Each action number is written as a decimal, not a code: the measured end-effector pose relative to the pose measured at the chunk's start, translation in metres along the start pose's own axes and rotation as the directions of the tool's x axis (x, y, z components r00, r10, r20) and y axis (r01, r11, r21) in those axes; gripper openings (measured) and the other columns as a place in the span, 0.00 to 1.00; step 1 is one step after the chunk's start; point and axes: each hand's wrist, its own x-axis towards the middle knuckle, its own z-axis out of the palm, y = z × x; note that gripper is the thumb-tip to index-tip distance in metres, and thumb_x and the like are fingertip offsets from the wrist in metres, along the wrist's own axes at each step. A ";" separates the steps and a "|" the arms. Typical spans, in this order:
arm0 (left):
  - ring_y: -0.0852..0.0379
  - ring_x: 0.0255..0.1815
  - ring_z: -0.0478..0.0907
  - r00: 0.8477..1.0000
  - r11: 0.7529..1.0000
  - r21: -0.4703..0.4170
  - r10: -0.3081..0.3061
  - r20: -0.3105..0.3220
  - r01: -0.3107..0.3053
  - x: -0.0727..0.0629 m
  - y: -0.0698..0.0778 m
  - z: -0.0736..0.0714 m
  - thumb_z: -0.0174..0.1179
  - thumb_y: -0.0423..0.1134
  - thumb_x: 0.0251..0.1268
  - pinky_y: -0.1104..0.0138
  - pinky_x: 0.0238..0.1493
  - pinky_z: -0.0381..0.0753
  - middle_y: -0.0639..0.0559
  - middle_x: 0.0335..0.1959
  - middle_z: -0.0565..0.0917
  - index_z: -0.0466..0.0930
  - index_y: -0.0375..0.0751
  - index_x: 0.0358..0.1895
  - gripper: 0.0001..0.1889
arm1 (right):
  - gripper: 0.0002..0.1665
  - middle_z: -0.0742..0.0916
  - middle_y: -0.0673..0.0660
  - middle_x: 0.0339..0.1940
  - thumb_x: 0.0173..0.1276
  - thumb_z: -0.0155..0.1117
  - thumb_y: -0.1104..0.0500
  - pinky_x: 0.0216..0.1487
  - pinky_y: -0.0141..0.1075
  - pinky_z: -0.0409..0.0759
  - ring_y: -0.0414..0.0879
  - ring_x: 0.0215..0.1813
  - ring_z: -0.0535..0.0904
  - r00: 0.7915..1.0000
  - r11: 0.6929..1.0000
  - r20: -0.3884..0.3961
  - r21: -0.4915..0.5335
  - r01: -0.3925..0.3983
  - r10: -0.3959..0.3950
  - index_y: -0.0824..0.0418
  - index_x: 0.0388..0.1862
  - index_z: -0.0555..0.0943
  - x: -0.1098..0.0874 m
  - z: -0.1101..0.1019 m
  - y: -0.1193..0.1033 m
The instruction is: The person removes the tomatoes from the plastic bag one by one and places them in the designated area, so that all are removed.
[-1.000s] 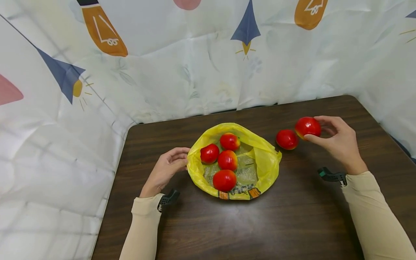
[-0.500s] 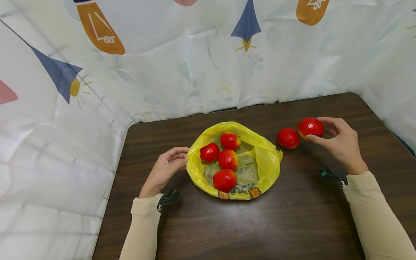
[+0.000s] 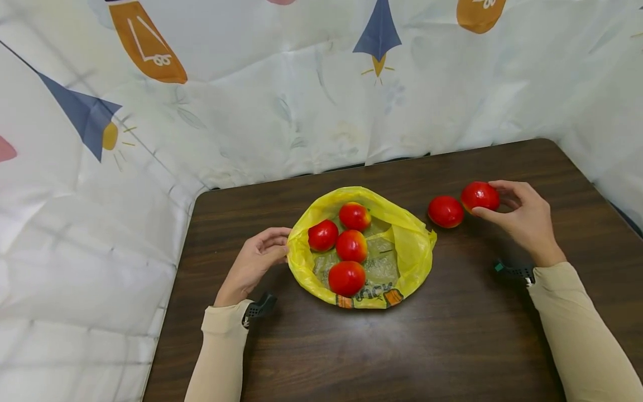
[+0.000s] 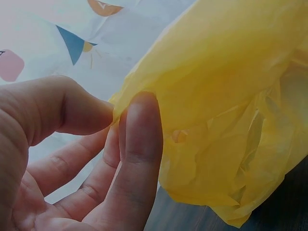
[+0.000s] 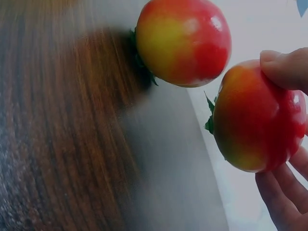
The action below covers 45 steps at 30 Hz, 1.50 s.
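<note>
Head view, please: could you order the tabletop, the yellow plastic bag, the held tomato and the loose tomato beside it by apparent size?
1. Tabletop
2. Yellow plastic bag
3. Held tomato and loose tomato: too alike to rank

Bag [image 3: 415,245], centre: thin yellow plastic film, crinkled, translucent, soft sheen; printed marks on near rim. Red fruit at right in the grip [image 3: 522,215]: smooth, glossy skin, sharp highlights. Fruit just left of it [image 3: 446,211]: same smooth gloss. Four fruits inside bag [image 3: 351,246]: smooth, shiny too. Green stem leaves [image 5: 209,115]: thin, duller than the skin. Bench [image 3: 402,357]: dark brown wood-look grain, smooth, semi-gloss, hazy reflection on near side. Hanging sheet [image 3: 301,84], far and left: white, printed, creased; cloth or plastic, can't tell. Sleeves [image 3: 577,318]: beige cloth, matt. Wrist mounts [image 3: 261,306]: black, plastic-looking.
</note>
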 end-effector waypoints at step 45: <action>0.59 0.44 0.87 1.000 1.000 -0.003 0.007 0.009 -0.007 -0.001 0.000 -0.001 0.61 0.36 0.74 0.68 0.51 0.89 0.45 0.50 0.84 0.75 0.39 0.67 0.21 | 0.42 0.80 0.64 0.68 0.63 0.77 0.43 0.44 0.04 0.63 0.17 0.47 0.68 0.988 0.992 0.137 -0.110 -0.059 0.074 0.55 0.72 0.74 -0.001 0.000 0.015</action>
